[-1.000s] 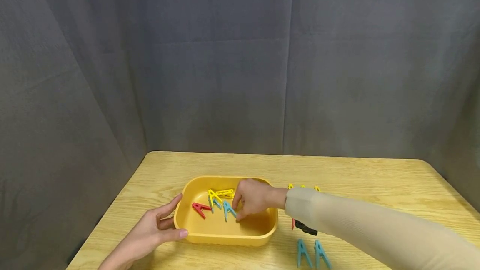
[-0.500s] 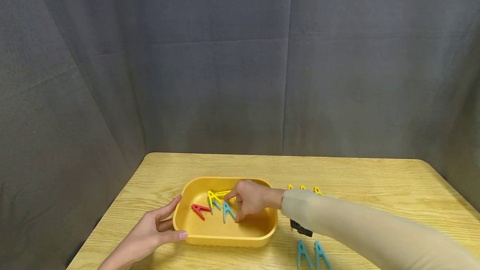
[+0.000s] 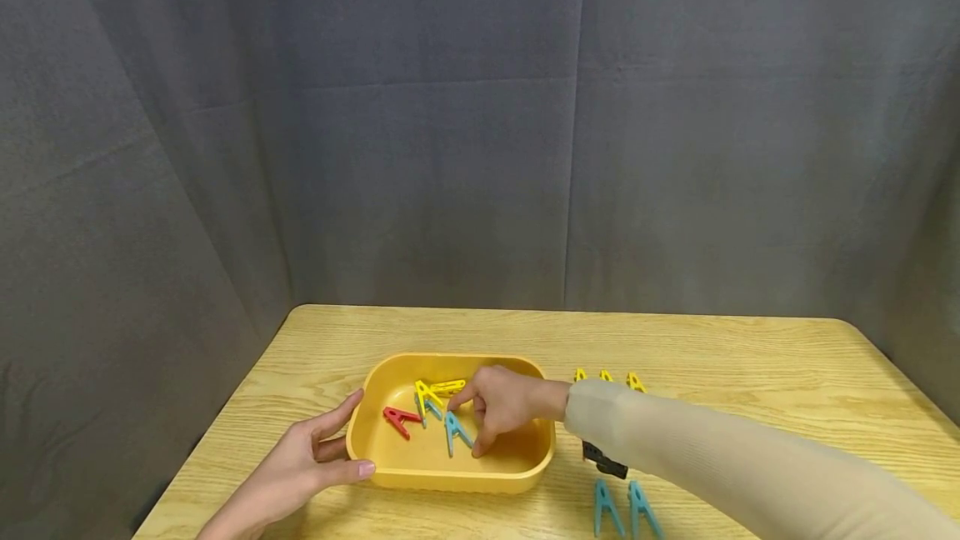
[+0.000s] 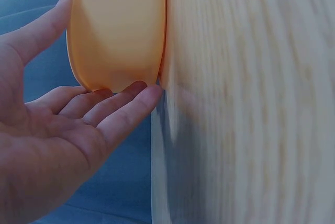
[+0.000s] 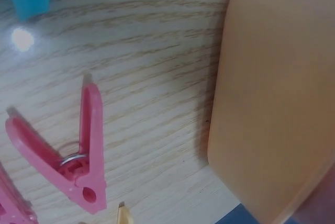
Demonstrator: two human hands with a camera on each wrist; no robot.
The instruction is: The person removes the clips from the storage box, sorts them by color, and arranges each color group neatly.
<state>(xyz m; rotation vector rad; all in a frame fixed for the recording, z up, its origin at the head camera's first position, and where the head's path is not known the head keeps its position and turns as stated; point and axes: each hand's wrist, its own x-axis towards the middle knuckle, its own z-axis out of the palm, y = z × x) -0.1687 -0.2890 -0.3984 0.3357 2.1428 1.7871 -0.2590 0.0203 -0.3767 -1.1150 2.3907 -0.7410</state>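
Observation:
A yellow plastic tub (image 3: pixel 450 480) sits on the wooden table. My left hand (image 3: pixel 303 457) spans its left end, thumb at the near corner of the rim; in the left wrist view the fairly straight fingers (image 4: pixel 125 114) touch the end wall. Inside lie a red clothespin (image 3: pixel 401 421), two yellow ones, one of them a yellow clothespin (image 3: pixel 450 387) at the back, and two blue ones. My right hand (image 3: pixel 504 402) reaches into the tub, index fingertip at the head of the nearer blue clothespin (image 3: pixel 457 432), thumb tip beside its leg.
Right of the tub stand a row of yellow clothespins (image 3: pixel 606 375) and two blue clothespins (image 3: pixel 641 508). The right wrist view shows pink-red clothespins (image 5: pixel 86 156) between them. My right sleeve (image 3: pixel 712 440) crosses above the table. A grey curtain (image 3: pixel 435 148) hangs behind.
My right index finger has moved from the yellow clothespin back to the head of the blue one. That blue clothespin has slid slightly toward the near wall. The left hand keeps its place.

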